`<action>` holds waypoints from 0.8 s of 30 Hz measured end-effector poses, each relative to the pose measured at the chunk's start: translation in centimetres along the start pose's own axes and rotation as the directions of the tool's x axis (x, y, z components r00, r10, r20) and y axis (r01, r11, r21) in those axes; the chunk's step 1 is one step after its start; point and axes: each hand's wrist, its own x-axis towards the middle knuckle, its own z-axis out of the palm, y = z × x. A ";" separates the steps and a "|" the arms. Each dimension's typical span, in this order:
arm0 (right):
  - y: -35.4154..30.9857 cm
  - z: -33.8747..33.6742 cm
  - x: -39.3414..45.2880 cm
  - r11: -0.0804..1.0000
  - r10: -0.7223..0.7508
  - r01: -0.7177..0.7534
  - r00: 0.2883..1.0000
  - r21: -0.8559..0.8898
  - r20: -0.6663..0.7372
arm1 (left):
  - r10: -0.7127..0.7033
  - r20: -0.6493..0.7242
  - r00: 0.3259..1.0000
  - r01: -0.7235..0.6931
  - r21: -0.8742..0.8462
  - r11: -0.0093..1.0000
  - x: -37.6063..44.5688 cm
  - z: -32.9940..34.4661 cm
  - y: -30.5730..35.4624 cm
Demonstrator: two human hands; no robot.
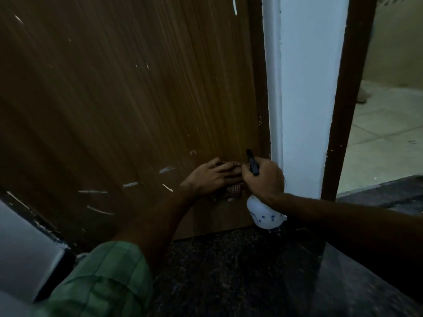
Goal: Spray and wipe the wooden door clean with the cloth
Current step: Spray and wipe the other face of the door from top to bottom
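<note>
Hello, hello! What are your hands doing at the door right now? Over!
Left hand flat, pressing checked cloth low on wooden door. Right hand gripping white spray bottle, beside the cloth. White marks left of the cloth. Nothing blocking.

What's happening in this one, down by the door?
A person is cleaning the lower part of a wooden door. The left hand presses a checked cloth flat against the door near its right edge. The right hand grips a white spray bottle by its black trigger head, right beside the cloth. White streaks show on the door to the left of the hands.
</note>
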 end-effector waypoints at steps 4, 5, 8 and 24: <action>-0.4 0.4 0.6 0.999 0.007 -0.007 1.000 0.034 0.019 | -0.412 -0.089 0.907 0.389 -0.201 0.899 -1.2 -2.5 -3.1; -0.5 0.5 0.8 0.999 0.005 -0.006 1.000 0.040 0.025 | -0.554 -0.094 0.827 0.508 -0.297 0.809 -1.2 -3.5 -4.0; -1.6 1.1 1.4 0.999 -0.011 0.010 0.999 0.044 0.032 | -0.675 -0.169 0.718 0.593 -0.360 0.720 -2.0 -3.9 -4.3; -3.9 5.5 0.6 0.982 -0.191 0.189 0.975 0.023 0.115 | -0.150 -0.153 0.977 0.147 -0.029 0.989 -13.0 2.7 -3.2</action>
